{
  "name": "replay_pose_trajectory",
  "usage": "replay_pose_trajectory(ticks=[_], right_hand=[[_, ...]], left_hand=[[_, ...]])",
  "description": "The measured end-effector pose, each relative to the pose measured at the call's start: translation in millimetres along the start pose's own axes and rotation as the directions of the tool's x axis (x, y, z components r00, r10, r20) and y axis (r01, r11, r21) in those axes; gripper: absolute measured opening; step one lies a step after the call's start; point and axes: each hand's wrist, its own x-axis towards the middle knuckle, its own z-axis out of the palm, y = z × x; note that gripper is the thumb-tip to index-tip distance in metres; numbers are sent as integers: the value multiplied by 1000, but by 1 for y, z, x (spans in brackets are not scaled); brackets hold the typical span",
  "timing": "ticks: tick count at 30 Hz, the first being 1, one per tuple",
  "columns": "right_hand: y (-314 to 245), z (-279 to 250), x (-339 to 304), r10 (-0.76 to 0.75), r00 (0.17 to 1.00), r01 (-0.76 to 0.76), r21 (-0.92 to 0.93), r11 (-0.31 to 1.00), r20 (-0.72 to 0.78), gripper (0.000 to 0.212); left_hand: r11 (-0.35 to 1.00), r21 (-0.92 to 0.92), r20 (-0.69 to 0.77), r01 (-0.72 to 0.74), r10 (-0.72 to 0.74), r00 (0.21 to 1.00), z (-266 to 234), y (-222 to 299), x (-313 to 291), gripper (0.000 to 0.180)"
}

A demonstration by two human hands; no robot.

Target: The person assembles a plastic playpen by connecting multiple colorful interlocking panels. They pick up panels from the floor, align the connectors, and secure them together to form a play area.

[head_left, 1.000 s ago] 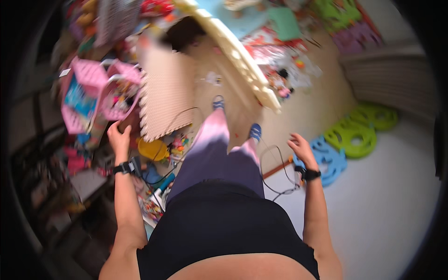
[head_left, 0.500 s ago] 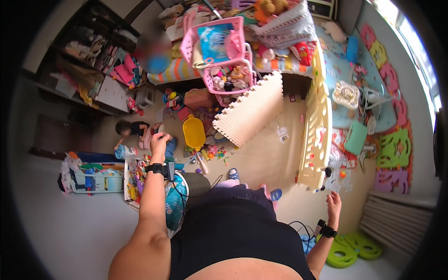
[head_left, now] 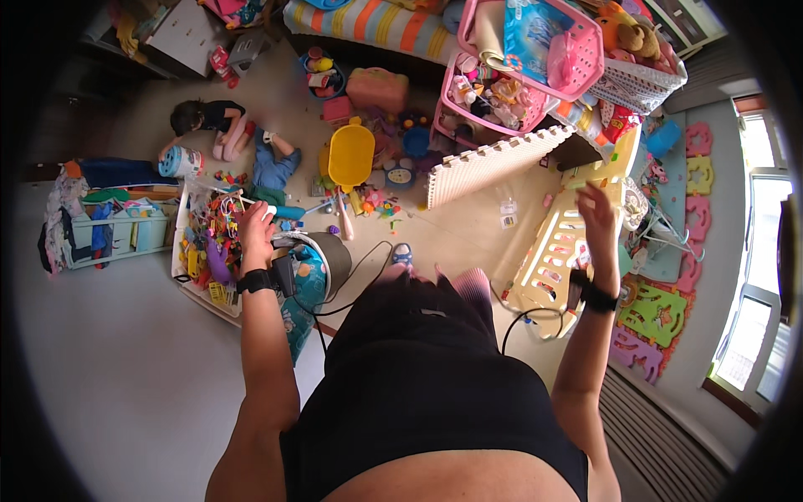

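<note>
My left hand (head_left: 257, 237) is raised over a white box (head_left: 199, 299) of small mixed toys, its fingers loosely curled and apart. A small white piece shows at its fingertips, beside a blue toy (head_left: 288, 212); I cannot tell whether they touch. Beside that wrist stands a teal patterned bag (head_left: 305, 276) with a grey rim. My right hand (head_left: 599, 219) is lifted with its fingers spread, holding nothing. Below and beside it is a cream plastic fence panel (head_left: 548, 259). Both wrists wear black bands with cables.
A beige foam mat (head_left: 489, 171) leans by the pink basket rack (head_left: 535, 109). A yellow tub (head_left: 350, 156) and scattered toys (head_left: 381, 203) lie on the floor. A person (head_left: 209, 121) is low on the floor, touching a blue-lidded bucket (head_left: 180, 161). A light-blue crate (head_left: 121, 238) stands left.
My view has shifted toward the left and the floor. The right hand has risen to the fence panel, and its fingers have spread. My left hand is now over the toy box.
</note>
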Motion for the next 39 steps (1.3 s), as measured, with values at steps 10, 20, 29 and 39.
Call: replay_pose_trajectory(ticks=[10,20,29,39], right_hand=[[-68,111,214,-502,862,444,-575,687,67,55],[25,155,292,-484,864,454,-633,628,139,52],[15,162,281,-320,946,243,-780,576,58,56],[15,155,284,-335,941,278,-685,673,52,58]], left_hand=[[993,-116,25,12,-10,1000,13,17,18,49],[992,-64,-249,-106,87,965,-19,77,0,44],[990,49,-259,-130,138,956,18,96,-16,38],[931,274,22,-241,244,969,103,141,23,31]])
